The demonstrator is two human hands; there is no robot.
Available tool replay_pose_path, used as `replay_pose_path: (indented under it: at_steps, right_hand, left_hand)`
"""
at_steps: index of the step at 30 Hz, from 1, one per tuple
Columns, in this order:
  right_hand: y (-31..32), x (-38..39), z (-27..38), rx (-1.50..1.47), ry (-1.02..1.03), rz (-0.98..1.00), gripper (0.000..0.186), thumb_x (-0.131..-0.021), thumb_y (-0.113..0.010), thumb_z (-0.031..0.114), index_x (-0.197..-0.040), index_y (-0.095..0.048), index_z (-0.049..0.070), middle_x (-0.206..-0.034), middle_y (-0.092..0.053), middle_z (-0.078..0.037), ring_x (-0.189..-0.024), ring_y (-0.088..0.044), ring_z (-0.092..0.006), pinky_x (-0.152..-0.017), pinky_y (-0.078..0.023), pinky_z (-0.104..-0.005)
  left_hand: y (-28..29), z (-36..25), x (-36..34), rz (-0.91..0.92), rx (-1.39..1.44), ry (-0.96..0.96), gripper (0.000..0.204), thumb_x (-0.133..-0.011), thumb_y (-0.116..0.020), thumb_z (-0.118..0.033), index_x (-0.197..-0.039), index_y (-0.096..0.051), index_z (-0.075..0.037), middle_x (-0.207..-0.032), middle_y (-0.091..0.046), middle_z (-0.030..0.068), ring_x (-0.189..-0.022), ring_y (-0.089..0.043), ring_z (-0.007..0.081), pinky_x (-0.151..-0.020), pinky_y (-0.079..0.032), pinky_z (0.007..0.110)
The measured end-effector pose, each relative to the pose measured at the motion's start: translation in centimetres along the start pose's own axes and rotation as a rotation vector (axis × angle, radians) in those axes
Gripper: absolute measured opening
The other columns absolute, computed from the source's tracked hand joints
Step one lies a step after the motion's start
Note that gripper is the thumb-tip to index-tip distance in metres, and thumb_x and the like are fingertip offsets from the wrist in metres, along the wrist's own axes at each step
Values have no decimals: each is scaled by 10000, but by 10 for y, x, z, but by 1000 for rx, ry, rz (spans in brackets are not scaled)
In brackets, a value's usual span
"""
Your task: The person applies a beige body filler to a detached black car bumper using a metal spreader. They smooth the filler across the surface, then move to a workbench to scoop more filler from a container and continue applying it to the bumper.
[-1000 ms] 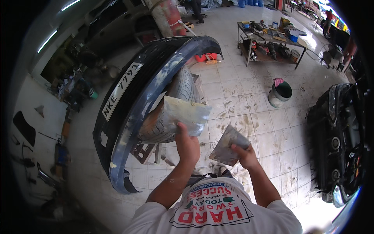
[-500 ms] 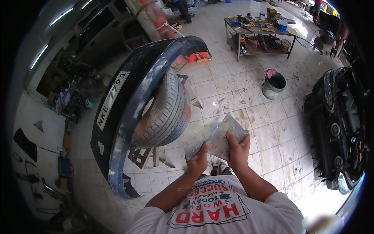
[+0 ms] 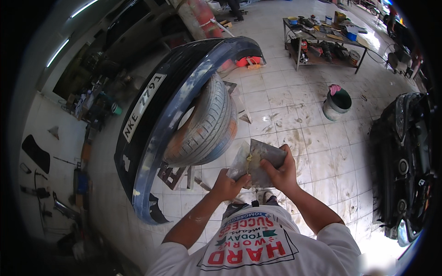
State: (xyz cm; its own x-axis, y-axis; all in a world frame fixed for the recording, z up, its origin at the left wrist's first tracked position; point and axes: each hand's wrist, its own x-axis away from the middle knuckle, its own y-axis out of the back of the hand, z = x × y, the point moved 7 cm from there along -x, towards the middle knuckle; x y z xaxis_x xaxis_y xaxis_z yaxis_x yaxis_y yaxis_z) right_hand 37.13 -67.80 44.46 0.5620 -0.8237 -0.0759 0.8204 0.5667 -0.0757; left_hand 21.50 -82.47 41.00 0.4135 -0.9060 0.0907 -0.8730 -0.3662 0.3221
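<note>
My left hand [image 3: 229,185] is closed on a thin, pale putty spreader [image 3: 239,162], gripping its near edge. Closed round the right side of a square grey putty plate [image 3: 270,152] is my right hand [image 3: 283,174], its thumb pressed on the upper face. The edges of the two flat pieces meet in front of my chest, and yellowish paste [image 3: 253,160] is smeared along that meeting line. Just beyond, at the left, a dark blue car bumper [image 3: 161,117] with pale sanded patches rests around a stack of tyres [image 3: 205,122].
A stand [image 3: 177,177] carries the tyres. Beyond to the right sits a bucket [image 3: 337,105] with a pink cloth on its rim. A tool-covered workbench [image 3: 322,37] stands farther back. Along the right edge is a dark car front [image 3: 405,156]. Dirty marks cover the tiled floor [image 3: 317,152].
The left spreader has turned and moved against the right plate, and yellowish paste now shows where they meet. My view has shifted, so the surroundings sit farther right.
</note>
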Motion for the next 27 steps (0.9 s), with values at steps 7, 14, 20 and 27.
replay_pose_path:
  at_steps: [7, 14, 20, 27]
  right_hand:
    - [54, -35, -152, -422, -355, 444, 339, -951, -781, 159, -1216, -618, 25, -1025, -724, -87, -911, -734, -211, -747, -616, -375]
    - [151, 32, -256, -550, -582, -495, 431, -1059, -659, 236, -1407, -529, 16, -1304, -668, -165, -1134, -712, -330, -780, -659, -489]
    - [81, 27, -141, -779, -446, -55, 489, -1078, -605, 152, -1541, -457, 100, -1396, -624, -124, -1254, -643, -302, -882, -622, -508]
    - [83, 13, -100, -587, -362, 166, 559, -1052, -567, 26, -1590, -421, 52, -1382, -647, -94, -1224, -640, -190, -954, -584, -369]
  left_hand:
    - [-21, 59, -14, 516, -30, 371, 313, -1006, -725, -202, -1248, -683, -8, -1055, -751, 113, -820, -726, 174, -706, -603, 355]
    - [-12, 119, 10, -373, 433, 407, 303, -995, -680, -152, -1241, -680, 25, -1107, -747, 95, -986, -710, 189, -872, -553, 361]
    - [-55, 51, -22, -263, 60, 116, 283, -1000, -686, -153, -1215, -678, 31, -1031, -749, 77, -902, -685, 154, -827, -544, 332]
    - [-69, 7, -48, -271, -36, -97, 219, -997, -695, -156, -1116, -694, 28, -886, -738, 95, -782, -675, 182, -739, -535, 356]
